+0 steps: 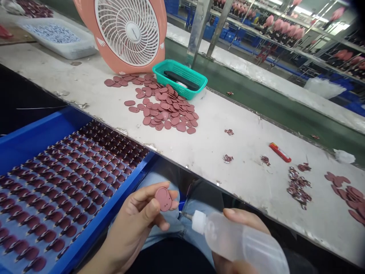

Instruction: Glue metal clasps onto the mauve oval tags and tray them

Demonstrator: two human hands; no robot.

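My left hand [139, 215] pinches a maroon round disc [163, 199] with small dark holes, with a second disc's edge showing behind it. My right hand [248, 217] is wrapped round a translucent squeeze bottle [242, 243] with a white cap and a thin metal nozzle. The nozzle points left at the disc but stays a little apart from it. Ahead on the bench lies a heap of similar maroon discs [164, 108]. To the left, a blue tray [64, 118] holds rows of maroon pieces with dark and white parts.
An orange fan [132, 32] stands behind the heap, beside a green basket [179, 78] holding a dark object. Further right on the bench [205, 140] lie a red cutter [280, 152], small dark pieces [298, 186] and more discs [353, 198]. A white tray [59, 38] sits back left.
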